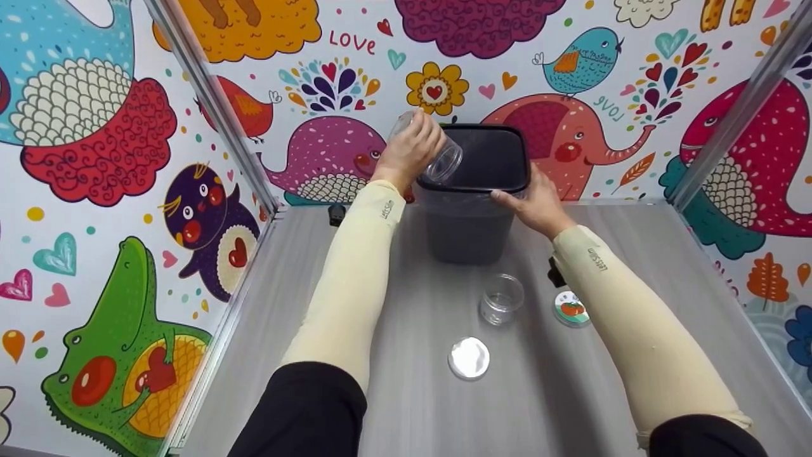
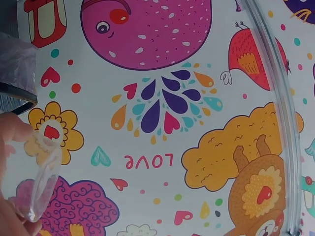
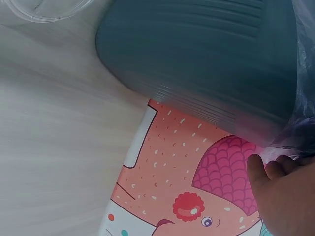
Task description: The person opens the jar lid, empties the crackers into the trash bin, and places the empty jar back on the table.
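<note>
In the head view a dark grey trash bin (image 1: 469,235) with a black rim and a clear liner stands upright at the back of the table. My left hand (image 1: 412,149) grips a clear plastic jar (image 1: 449,164) from above, tilted with its lower end over the bin's left rim. Part of that jar (image 2: 43,189) also shows at the left wrist view's edge. On the bin's right side, my right hand (image 1: 539,203) holds the rim, thumb on the front edge. Its other fingers are partly hidden in the head view. The bin's inside looks dark, its contents indistinct.
A second clear jar (image 1: 501,303) stands uncapped in front of the bin. Nearer lies a shiny silvery-white round lid (image 1: 469,358). A lid with a red fruit picture (image 1: 571,309) lies by my right forearm. Small black objects (image 1: 337,214) sit on both sides; patterned walls surround the table.
</note>
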A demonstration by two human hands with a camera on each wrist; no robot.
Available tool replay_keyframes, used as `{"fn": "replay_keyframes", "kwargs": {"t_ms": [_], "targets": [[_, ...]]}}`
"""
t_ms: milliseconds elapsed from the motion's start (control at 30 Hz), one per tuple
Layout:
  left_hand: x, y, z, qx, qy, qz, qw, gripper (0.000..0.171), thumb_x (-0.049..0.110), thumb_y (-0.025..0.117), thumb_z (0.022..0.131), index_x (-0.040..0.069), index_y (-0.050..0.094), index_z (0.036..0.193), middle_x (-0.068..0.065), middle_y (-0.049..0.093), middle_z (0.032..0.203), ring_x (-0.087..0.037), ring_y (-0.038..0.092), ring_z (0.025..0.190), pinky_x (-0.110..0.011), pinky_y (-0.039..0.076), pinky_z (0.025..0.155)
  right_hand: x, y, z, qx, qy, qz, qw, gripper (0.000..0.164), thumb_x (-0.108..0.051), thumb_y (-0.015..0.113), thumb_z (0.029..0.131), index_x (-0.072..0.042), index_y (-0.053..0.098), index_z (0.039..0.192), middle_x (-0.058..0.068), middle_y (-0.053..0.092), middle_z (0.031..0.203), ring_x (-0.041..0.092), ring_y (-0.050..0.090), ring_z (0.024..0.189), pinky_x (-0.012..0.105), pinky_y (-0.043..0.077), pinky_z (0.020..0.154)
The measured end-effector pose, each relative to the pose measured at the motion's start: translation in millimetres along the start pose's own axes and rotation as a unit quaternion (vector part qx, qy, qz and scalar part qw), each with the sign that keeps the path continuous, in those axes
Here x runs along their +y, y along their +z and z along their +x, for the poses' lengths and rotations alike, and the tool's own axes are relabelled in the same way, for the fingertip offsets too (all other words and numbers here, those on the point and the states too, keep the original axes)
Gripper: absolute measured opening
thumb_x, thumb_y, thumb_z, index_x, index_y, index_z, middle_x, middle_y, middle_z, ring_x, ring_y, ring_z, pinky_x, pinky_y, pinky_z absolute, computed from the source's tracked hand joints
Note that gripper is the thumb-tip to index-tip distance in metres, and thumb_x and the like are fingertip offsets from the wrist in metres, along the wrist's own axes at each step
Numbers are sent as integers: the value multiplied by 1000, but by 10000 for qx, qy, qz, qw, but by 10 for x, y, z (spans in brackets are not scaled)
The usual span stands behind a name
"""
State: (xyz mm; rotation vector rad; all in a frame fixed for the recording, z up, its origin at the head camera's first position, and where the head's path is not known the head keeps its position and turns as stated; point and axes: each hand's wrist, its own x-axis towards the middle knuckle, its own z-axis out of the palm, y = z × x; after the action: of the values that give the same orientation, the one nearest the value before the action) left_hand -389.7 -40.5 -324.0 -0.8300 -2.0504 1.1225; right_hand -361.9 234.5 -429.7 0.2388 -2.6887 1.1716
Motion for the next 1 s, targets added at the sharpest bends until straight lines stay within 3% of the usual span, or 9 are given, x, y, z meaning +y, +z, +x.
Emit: {"fn": "replay_keyframes", "kwargs": {"t_ms": [200,700,833,1000], "targets": [[20,9,-35,-22,-195,32,9998,36,5,36,103,-1,48,137,-20,55,132,-34,50,123,-45,31,111,4,-5,6,-103,86,-96,9999,107,-57,72,85,1,18,156,27,25,156,42,21,144,55,15,117],[10,18,-102,60,-696,-437,9966,39,6,52,97,2,49,135,-19,55,133,-33,50,124,-44,32,111,-1,14,13,178,-230,11,9996,96,-51,77,83,0,32,150,26,42,146,41,35,137,55,24,114],[13,32,-116,269,-1102,-828,9901,39,1,53,92,1,51,131,-19,57,130,-33,52,122,-44,32,112,-3,18,14,154,-222,29,9996,96,-53,76,83,-1,32,150,25,42,146,41,34,137,55,23,114],[32,59,-136,467,-1739,-1279,9753,37,-3,50,92,0,52,128,-18,59,125,-33,55,118,-44,33,111,-7,8,8,119,-178,16,9998,96,-53,76,83,-1,32,151,25,41,146,41,34,138,56,23,114]]}}
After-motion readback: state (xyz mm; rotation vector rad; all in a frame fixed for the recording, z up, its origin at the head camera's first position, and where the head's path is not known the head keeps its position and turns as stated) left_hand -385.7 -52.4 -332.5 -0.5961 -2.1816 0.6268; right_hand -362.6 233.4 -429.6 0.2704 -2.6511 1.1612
